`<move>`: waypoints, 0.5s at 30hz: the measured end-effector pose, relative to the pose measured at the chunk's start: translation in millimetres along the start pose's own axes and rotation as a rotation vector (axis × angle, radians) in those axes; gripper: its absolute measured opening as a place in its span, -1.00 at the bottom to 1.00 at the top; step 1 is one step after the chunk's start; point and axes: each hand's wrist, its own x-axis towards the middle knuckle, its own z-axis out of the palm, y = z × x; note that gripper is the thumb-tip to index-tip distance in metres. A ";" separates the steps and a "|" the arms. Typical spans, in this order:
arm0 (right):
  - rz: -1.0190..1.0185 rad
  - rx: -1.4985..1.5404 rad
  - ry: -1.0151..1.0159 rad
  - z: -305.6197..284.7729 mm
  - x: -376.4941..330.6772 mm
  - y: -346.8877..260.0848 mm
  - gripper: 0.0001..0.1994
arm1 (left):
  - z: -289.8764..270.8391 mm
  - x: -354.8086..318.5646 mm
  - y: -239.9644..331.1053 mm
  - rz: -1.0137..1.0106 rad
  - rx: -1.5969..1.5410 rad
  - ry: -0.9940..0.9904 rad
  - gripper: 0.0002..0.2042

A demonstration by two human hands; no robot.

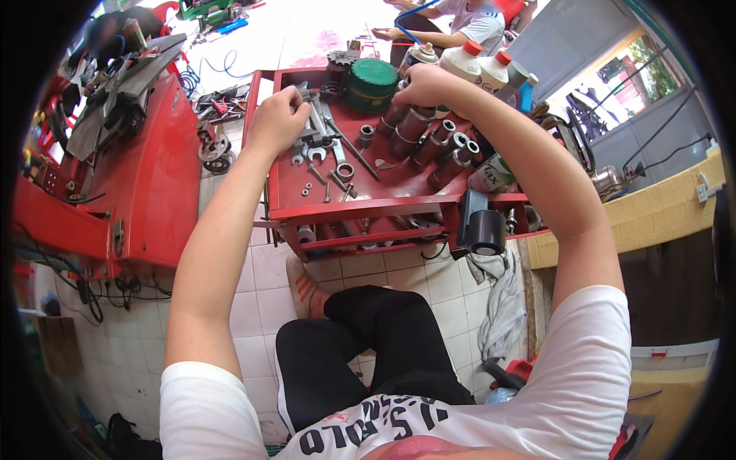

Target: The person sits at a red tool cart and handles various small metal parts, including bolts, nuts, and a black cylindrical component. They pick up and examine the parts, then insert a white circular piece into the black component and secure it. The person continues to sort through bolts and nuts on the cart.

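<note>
Over the left part of the red tool cart (pixel 295 198), my left hand (pixel 282 116) is closed, fingers curled beside a grey metal piece (pixel 313 123). Whatever it holds is hidden. Open-end wrenches (pixel 317 153), a ring wrench (pixel 343 165), a long thin rod (pixel 356 152), bolts and nuts lie below it. My right hand (pixel 431 86) is closed at the back end of a row of dark steel sockets (pixel 410 132). Its fingertips meet the top of that row, but what is in them cannot be made out. One short socket (pixel 366 136) stands apart.
A green-lidded round tub (pixel 372 83), a spray can (pixel 418 57) and red-capped white bottles (pixel 462 60) stand at the back. A black roll (pixel 486 231) hangs on the cart's front edge. Red machinery (pixel 149 176) stands left. Another person (pixel 471 23) sits beyond the cart.
</note>
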 end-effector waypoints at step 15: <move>0.298 0.451 -0.134 -17.7 -13.1 30.0 -0.61 | 1.7 0.4 -0.4 -0.003 -0.027 -0.008 -0.75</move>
